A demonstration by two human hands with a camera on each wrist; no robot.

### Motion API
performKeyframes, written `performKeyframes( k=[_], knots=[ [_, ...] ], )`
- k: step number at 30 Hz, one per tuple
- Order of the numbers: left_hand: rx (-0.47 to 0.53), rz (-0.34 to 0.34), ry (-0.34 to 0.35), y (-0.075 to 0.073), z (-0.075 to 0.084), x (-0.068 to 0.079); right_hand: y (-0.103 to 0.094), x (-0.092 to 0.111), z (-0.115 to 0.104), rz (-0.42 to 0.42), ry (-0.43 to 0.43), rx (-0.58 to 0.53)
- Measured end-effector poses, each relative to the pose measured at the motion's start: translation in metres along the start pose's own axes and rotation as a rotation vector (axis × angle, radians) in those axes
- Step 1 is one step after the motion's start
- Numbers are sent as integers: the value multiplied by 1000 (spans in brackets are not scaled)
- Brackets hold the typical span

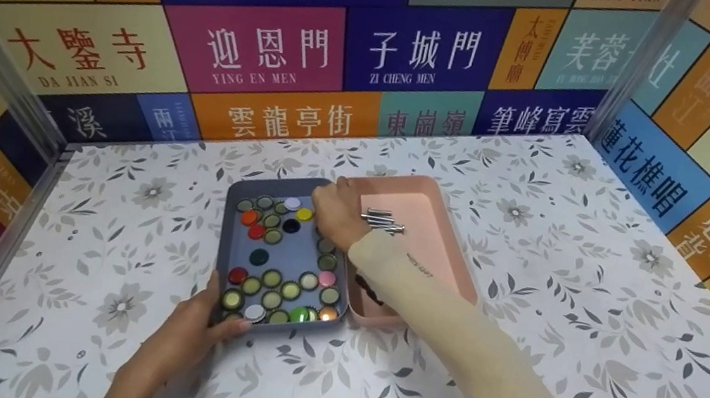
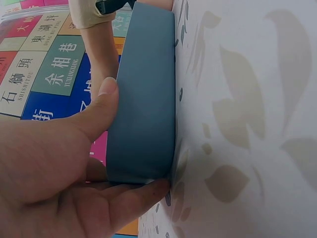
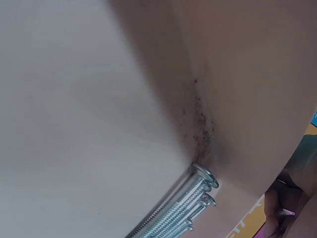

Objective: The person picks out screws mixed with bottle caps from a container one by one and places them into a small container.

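Note:
A blue-grey rectangular tray [image 1: 232,323] holds many bottle caps [image 1: 272,278], some showing their hollow undersides, others coloured tops. My left hand [image 1: 185,325] grips its near left corner. In the left wrist view, the thumb presses the tray wall [image 2: 141,99] and the fingers wrap round the corner low by the tabletop. At the far right corner my right hand [image 1: 340,214] is bent over the tray's edge and appears to grip it. Its fingertips are hidden in the head view. Only a few dark, curled fingers [image 3: 271,210] show at the right wrist view's edge.
A pink tray [image 1: 455,243] stands against the blue one's right side, under my right forearm. Several metal screws [image 1: 383,221] lie in it near its left wall, with a dark object [image 1: 369,292] nearer me. Lettered panels [image 1: 251,47] enclose the floral tabletop [image 1: 136,228].

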State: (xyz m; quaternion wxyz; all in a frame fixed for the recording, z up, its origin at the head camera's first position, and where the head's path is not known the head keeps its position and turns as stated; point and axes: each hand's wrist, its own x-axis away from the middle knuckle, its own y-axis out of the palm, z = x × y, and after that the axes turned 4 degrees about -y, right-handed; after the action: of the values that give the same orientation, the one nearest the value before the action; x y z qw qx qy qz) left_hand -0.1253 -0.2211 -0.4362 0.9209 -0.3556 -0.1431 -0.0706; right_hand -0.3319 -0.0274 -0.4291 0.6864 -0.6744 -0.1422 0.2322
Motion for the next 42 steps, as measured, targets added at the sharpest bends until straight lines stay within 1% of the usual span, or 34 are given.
performKeyframes(
  k=[3,10,18,26,30,33,36,39,42],
  knots=[
    [-16,3,-3,1,0,0,2,1,1,31,-2,6],
    [-14,-12,-24,0,1,-1,3,2,2,32,-13,10],
    [-17,-12,-24,0,3,-2,2,3,3,65,-27,1],
    [7,-11,-26,0,2,-2,-2,5,2,61,-50,-19],
    [-16,-23,-37,1,2,-2,-5,10,2,99,-97,-27],
    [-29,-28,-40,0,2,0,-11,13,4,154,-151,-40],
    [-28,-19,-22,-1,1,0,-18,16,6,198,-196,-58],
    [-37,-12,-10,-1,1,0,-23,19,9,218,-232,-82],
    [-35,-16,-23,0,0,-1,-26,23,13,223,-259,-102]
  ],
)
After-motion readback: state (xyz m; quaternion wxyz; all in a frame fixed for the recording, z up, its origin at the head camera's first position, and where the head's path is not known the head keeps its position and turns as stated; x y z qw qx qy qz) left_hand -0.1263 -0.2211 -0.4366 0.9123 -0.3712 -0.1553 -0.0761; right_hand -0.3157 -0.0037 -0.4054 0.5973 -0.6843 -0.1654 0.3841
